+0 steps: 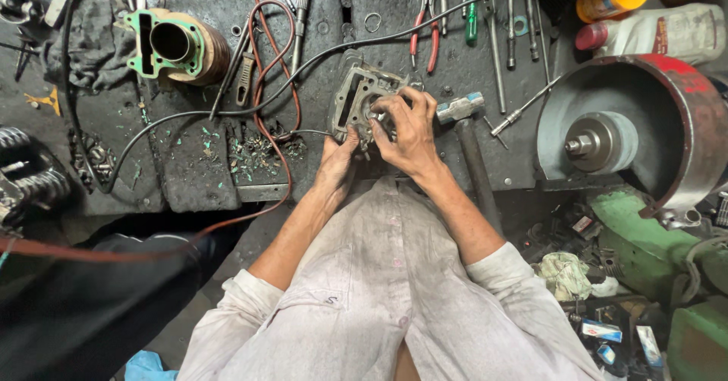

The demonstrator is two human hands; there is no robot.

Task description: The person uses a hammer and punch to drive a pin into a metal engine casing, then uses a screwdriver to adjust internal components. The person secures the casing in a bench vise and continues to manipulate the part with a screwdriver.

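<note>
A grey metal engine cylinder head [358, 95] rests tilted on the dark workbench [189, 176] in front of me. My left hand [339, 159] grips its near lower edge from underneath. My right hand [406, 128] lies over its right side, fingers curled onto a small part at its middle. Whether those fingers pinch a loose piece I cannot tell. A hammer [464, 127] with a grey head lies just right of my right hand, handle pointing toward me.
An engine cylinder with a green gasket [168, 42] stands at back left. Red-handled pliers [423, 28], a green screwdriver [472, 15] and long rods lie at the back. Black and red cables [262, 85] cross the bench. A grinder wheel in a red guard [607, 138] sits right.
</note>
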